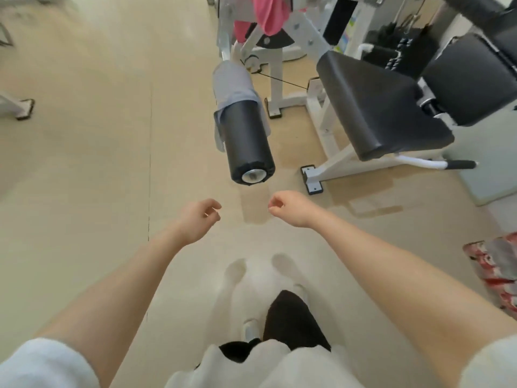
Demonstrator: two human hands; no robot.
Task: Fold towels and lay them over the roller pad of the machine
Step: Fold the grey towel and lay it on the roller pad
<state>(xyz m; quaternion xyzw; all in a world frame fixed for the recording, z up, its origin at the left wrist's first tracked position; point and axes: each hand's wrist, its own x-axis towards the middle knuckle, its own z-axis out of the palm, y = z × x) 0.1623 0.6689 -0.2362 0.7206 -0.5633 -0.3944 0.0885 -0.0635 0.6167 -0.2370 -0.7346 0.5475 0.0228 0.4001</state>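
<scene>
Matt grey cloth towel (233, 86) drapes a smooth, faintly glossy black vinyl roller pad (249, 141).

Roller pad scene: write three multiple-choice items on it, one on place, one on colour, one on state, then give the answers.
1. Where does the grey towel lie?
A. over the far part of the roller pad
B. on the floor
C. on the black seat

2. What colour is the cloth hanging on the frame beyond?
A. green
B. pink
C. yellow

3. What do the left hand and right hand hold?
A. a towel each
B. one shared towel
C. nothing

Answers: A, the near end of the pad is bare; B, plainly pink; C, both hands are empty, fingers loosely curled.
</scene>
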